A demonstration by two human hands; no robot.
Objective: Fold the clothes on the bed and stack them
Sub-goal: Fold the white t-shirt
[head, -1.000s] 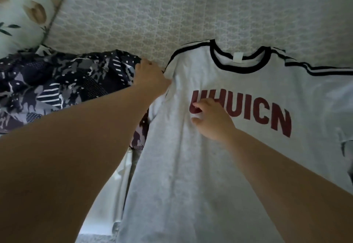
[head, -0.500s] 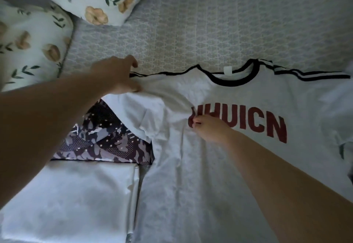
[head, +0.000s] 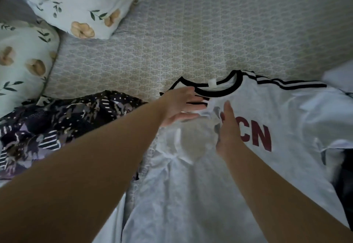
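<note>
- The white T-shirt [head: 219, 195] lies face up on the bed [head: 191, 38], its black collar [head: 215, 91] pointing away from the person. This collar serves as the reference for all positions below.
- The sleeve side left of the collar is folded inward over the chest and covers the first letters of the red print [head: 256, 135] (only "CN" reads clearly).
- The left hand [head: 181, 107] sits just below the collar's left end, fingers straight and flat on the folded flap, gripping nothing.
- The right hand [head: 228, 128] stands below the collar's middle, fingers extended, its edge against the fold line; it clasps nothing.
- Recommended technique: keep the right hand as a straightedge, and sweep the left hand from the collar toward the hem to flatten the bunched cloth.
- Align the folded edge parallel to the shirt's side seam before folding the opposite sleeve.
- The dark patterned garment [head: 66, 120] lies left of the collar and appears unfolded (judged as pending work).
</note>
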